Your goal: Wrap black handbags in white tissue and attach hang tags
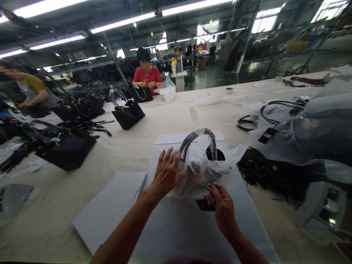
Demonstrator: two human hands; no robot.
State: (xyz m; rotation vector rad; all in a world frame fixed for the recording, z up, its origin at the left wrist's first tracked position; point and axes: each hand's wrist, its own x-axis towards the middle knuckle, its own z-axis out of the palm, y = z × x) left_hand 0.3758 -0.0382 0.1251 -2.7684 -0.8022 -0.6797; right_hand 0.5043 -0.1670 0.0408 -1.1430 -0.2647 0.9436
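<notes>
In front of me a handbag wrapped in translucent plastic [189, 181] lies on white sheets [176, 234]. Its wrapped handles [189, 140] stand up in a loop. My left hand [166, 171] rests against the left side of the wrapped bag, fingers stretched out and apart. Between thumb and fingers, my right hand [222, 203] pinches a thin black cord [206, 187] near the bag's lower right. A black tag [204, 205] hangs beside those fingers, partly covered by them.
Black handbags [128, 114] stand to the left and ahead. A white board [110, 209] lies left of the bag. Plastic-wrapped bags [319, 124], a heap of black cords or tags [264, 172] and a white device [324, 205] are at right. A co-worker in red [148, 75] sits across the table.
</notes>
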